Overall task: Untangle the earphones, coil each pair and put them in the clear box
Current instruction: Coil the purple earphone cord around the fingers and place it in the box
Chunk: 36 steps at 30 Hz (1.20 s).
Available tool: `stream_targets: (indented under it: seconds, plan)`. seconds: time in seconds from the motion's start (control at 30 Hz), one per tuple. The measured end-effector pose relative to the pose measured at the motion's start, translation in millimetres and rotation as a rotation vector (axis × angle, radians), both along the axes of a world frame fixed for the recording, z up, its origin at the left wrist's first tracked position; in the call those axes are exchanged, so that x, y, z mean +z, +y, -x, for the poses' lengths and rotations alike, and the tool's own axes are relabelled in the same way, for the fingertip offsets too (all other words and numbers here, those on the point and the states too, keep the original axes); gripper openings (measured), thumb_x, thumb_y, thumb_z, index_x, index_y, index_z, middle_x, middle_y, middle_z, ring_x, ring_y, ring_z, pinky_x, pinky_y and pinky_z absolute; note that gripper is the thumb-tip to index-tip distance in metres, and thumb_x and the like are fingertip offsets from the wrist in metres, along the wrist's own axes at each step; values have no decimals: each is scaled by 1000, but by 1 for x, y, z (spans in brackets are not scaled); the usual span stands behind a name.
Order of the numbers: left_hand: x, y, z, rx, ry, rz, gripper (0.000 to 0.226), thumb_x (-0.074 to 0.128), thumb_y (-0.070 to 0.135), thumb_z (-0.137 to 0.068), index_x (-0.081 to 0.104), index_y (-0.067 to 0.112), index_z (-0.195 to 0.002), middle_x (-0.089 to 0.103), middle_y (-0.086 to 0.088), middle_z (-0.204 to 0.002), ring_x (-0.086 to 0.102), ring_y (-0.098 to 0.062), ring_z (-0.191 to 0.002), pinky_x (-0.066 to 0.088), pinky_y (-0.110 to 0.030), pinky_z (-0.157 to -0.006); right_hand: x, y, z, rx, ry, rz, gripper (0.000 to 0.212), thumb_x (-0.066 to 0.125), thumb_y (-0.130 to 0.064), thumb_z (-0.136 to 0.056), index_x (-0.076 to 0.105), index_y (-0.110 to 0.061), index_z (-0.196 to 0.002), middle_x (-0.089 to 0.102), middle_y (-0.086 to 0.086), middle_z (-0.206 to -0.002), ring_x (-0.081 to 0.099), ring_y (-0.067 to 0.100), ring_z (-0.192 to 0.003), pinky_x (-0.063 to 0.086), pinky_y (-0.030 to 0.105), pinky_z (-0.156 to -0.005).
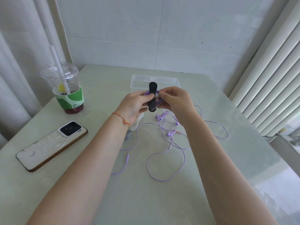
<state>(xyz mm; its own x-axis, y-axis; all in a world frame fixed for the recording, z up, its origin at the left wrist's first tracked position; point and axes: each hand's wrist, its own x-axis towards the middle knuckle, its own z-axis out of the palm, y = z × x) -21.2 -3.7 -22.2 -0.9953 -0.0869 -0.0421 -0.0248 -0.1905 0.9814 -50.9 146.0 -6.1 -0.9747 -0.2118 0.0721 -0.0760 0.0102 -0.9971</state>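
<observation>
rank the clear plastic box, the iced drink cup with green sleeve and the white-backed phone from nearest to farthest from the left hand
From the left hand, head view:
1. Clear plastic box, just behind the hands.
2. Iced drink cup with green sleeve, far left.
3. White-backed phone, lying front left, close to the cup's rank.

clear box (176, 81) open-topped behind both hands, loose purple earphone cords (164, 168) strewn below, cup (65, 88) far left

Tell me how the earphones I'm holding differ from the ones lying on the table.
The held earphones are wound into a small coil with a black strap round it, gripped between the left hand and right hand. The loose earphones sprawl in tangled loops on the table, untouched. The held coil is up off the table. Both are purple.
</observation>
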Motion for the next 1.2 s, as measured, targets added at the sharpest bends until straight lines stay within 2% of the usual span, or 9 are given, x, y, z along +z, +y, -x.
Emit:
stream_targets:
  seconds: [0.07,0.13,0.2,0.37,0.47,0.53,0.7,1.03,1.2]
  plan:
    - [-1,-1,1,29,-16,-44,17,61,12,-93,70,10,-106,72,-4,-88,66,-12,-77,47,-20,-73,1,0,-1,25,-8,-16,10,61,-1,-92,64,5,-100,71,22,-88,70,30,-75,60,38,-79]
    - [0,0,2,72,-29,-142,10,60,8,-93,68,7,-99,73,-2,-78,68,-9,-70,52,-16,-63,1,-1,-2,33,-2,-47,7,60,0,-91,66,1,-95,72,22,-90,72,30,-76,60,36,-79]
    - [-1,-1,3,113,-34,-181,6,61,5,-92,66,6,-93,72,-2,-72,69,-11,-69,56,-19,-62,0,-1,-2,20,11,-75,8,61,0,-90,68,-2,-91,73,21,-89,73,31,-80,60,36,-81]
    - [-5,-3,6,140,-14,-193,15,62,2,-90,63,-4,-104,67,-16,-89,67,-22,-82,59,-30,-79,-2,-1,0,-17,32,-156,12,62,-1,-88,72,-5,-88,73,18,-88,70,30,-79,60,35,-80]
    - [-7,-3,7,179,-13,-167,25,67,3,-87,62,-3,-111,68,-17,-93,68,-24,-81,60,-28,-73,-2,0,1,-37,61,-233,10,63,-6,-88,72,-9,-88,71,4,-79,66,12,-68,57,25,-69]
    - [-8,-4,9,213,-5,-173,20,68,3,-86,63,0,-105,67,-16,-92,67,-25,-80,59,-26,-70,-1,0,1,-48,70,-256,9,63,-8,-88,72,-10,-88,70,2,-79,64,10,-69,55,22,-67]
    - [-10,-8,12,256,13,-250,13,69,7,-87,65,3,-99,69,-10,-85,67,-21,-80,58,-25,-74,-1,-3,2,-72,36,-167,12,63,-1,-86,73,-8,-86,73,11,-83,69,20,-76,59,32,-82]
    - [-17,-3,18,276,5,-379,30,71,13,-87,64,3,-114,69,-8,-91,66,-15,-83,54,-21,-74,0,-7,-1,-74,20,-120,6,68,-6,-84,74,-7,-87,70,9,-77,67,18,-71,60,33,-80]
    - [-14,-5,16,267,-15,-378,20,71,15,-86,65,7,-104,70,-7,-90,67,-15,-85,53,-22,-78,2,-8,-1,-13,-9,-26,20,62,-17,-91,74,-2,-93,72,19,-96,68,24,-83,59,39,-85]
